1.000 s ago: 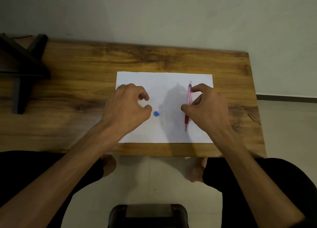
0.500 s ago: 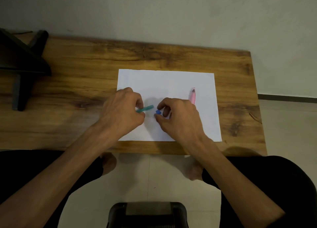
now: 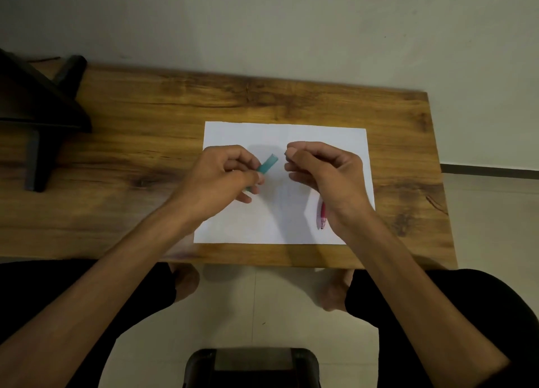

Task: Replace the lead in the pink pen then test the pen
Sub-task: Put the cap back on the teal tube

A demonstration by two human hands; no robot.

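Note:
My left hand (image 3: 224, 174) grips a short teal lead tube (image 3: 267, 164), whose far end sticks out up and to the right, above the white paper (image 3: 280, 224). My right hand (image 3: 323, 168) hovers just right of the tube, thumb and forefinger pinched together. The small blue cap is no longer on the paper and is hidden in that pinch. The pink pen (image 3: 322, 217) lies on the paper under my right wrist, with only its tip end showing.
The paper lies on a wooden table (image 3: 145, 142) set against a wall. A black stand (image 3: 38, 110) occupies the table's left end. A dark stool top (image 3: 250, 364) and my legs are below the near edge.
My right hand left the pink pen, moved left to the blue cap on the paper and lifted away pinched. The left hand raised the teal tube. The pen now lies under my right wrist.

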